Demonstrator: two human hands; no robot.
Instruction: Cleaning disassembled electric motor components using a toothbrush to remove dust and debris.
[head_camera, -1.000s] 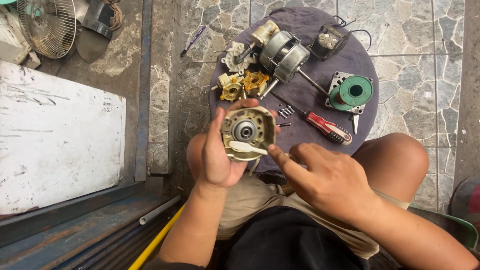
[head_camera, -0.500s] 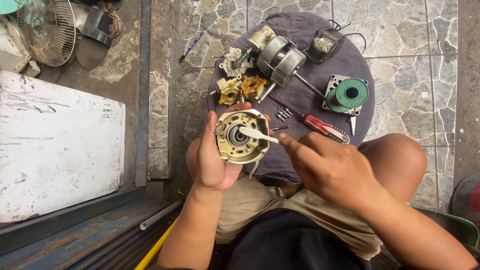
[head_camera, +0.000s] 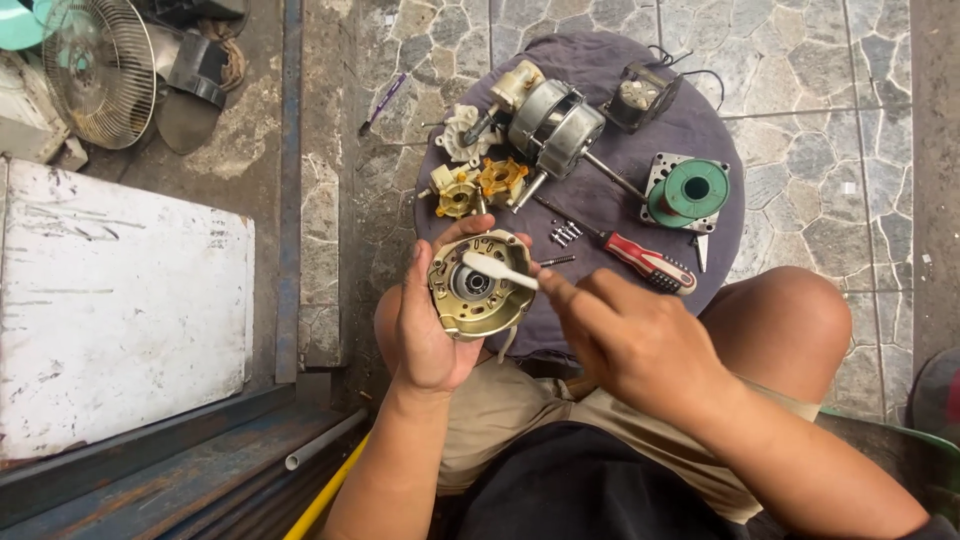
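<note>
A: Cloth (head_camera: 600, 215) first, then? It's the biggest thing by the hands.

B: Yes. The dark round cloth lies on the stone-tile floor (head_camera: 800, 90) ahead of the knees, with the parts spread over it. Off to the left is a white board (head_camera: 110, 310), and a fan guard (head_camera: 95, 65) sits at the top left corner.

A: What's on the cloth?

B: A fan motor (head_camera: 555, 125) with its shaft pointing down and right, a green wire spool (head_camera: 695, 188) on a metal plate to the right, a red-handled screwdriver (head_camera: 650, 262) lying slantwise, yellow plastic gears (head_camera: 480, 185), and a few loose screws (head_camera: 563, 233) just beside the screwdriver's blade.

A: And the hands?

B: The left hand (head_camera: 425, 330) cups a round, gold-coloured motor end cover (head_camera: 478, 287) above the lap, fingers curled round its rim, hollow face turned up toward the camera.

A: The right?

B: The right hand (head_camera: 630, 335) pinches a small white brush (head_camera: 500, 270) between its fingertips. The brush's long axis runs from lower right to upper left; its head points left and lies across the bearing at the cover's middle, touching it.
</note>
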